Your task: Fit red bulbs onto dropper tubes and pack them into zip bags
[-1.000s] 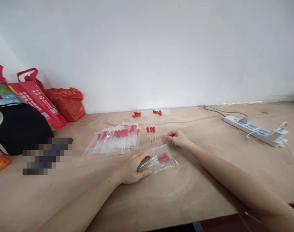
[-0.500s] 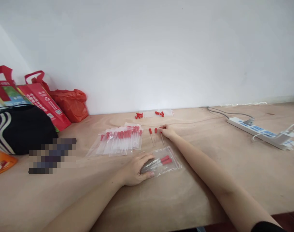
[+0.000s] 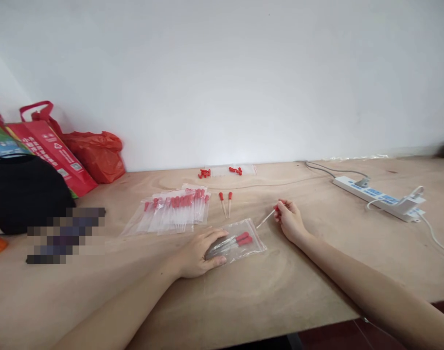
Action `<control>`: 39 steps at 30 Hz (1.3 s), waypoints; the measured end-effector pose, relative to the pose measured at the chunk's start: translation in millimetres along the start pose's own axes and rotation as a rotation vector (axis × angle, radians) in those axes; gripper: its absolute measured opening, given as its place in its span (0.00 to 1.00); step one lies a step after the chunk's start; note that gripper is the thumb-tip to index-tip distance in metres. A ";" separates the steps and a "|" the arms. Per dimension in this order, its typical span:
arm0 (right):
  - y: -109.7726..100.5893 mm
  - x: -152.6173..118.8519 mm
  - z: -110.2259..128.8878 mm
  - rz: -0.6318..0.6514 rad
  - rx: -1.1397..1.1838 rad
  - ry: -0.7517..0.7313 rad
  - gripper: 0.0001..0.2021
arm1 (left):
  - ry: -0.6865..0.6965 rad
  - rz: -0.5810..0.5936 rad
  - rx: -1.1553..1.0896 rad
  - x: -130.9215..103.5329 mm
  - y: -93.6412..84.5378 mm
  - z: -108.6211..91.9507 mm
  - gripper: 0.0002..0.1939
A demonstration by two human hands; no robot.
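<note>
My left hand point(image 3: 200, 253) grips the near left end of a clear zip-lock bag point(image 3: 257, 239) on the table, thumb and fingers on opposite edges. Inside that bag lie glass droppers with red rubber bulbs point(image 3: 244, 238), their lower ends partly covered by the hand. My right hand point(image 3: 290, 221) pinches a glass dropper point(image 3: 267, 218) by its red bulb. Its glass tip points down and left, close to the zip end of the bag. Two loose droppers point(image 3: 225, 204) lie side by side behind the bag. Left of them is an overlapping pile of bagged droppers point(image 3: 170, 214).
Several loose red bulbs point(image 3: 204, 173) lie near the wall beside a flat clear bag point(image 3: 218, 170). On the right is a white power strip point(image 3: 375, 197) with plugs and cables. Shopping bags point(image 3: 50, 150), a black bag point(image 3: 28, 194) and a blurred dark object point(image 3: 66, 237) occupy the left.
My right hand has picked up a dropper from beside the two loose ones and brought it right and nearer, toward the bag's end. My left hand stays on the bag. The view has shifted slightly right.
</note>
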State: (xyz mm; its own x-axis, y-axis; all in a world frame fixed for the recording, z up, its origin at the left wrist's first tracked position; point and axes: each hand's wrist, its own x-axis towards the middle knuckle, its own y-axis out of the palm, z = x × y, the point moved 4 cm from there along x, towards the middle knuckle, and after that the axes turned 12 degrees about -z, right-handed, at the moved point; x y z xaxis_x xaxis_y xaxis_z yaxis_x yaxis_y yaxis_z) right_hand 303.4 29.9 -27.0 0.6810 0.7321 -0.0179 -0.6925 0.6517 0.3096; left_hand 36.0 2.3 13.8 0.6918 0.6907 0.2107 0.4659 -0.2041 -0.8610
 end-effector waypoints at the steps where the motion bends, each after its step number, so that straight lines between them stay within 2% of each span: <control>1: 1.4 -4.5 0.6 0.013 0.010 0.006 0.12 | -0.003 0.004 0.001 0.0 0.1 0.2 0.26; 6: 17.2 -31.3 -0.9 0.134 0.071 0.113 0.14 | -0.014 0.006 -0.011 -0.2 -0.3 -0.5 0.26; 9: 24.6 -45.7 -2.1 0.285 0.024 0.154 0.16 | -0.010 0.000 -0.012 0.1 -0.3 -0.8 0.26; 13: 29.0 -54.3 -2.4 0.497 -0.185 0.040 0.14 | -0.004 -0.007 -0.013 0.1 1.0 1.1 0.26; 16: 31.1 -54.5 -5.6 0.592 -0.303 -0.035 0.11 | -0.007 0.001 -0.007 -0.5 2.2 2.6 0.27; 23: 35.5 -48.2 -15.5 0.544 -0.310 -0.031 0.14 | -0.004 0.000 -0.002 0.1 2.4 2.0 0.26; 31: 37.8 -55.2 -9.2 0.711 -0.391 0.019 0.19 | -0.007 0.001 -0.007 -0.8 3.3 3.3 0.26; 35: 35.2 -53.8 -9.1 0.647 -0.527 -0.063 0.15 | 0.012 -0.007 -0.016 -0.1 1.9 0.1 0.25; 39: 40.2 -41.1 -8.5 0.610 -0.477 -0.106 0.12 | 0.032 -0.022 -0.065 1.0 -0.1 -3.3 0.16</control>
State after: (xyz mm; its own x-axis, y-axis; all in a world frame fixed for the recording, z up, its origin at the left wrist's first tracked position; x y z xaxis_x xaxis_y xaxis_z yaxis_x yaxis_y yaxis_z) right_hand 245.6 27.7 -21.9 0.1490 0.9812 0.1223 -0.9631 0.1721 -0.2072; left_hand 38.6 0.7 15.6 0.6981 0.6729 0.2447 0.5151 -0.2347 -0.8244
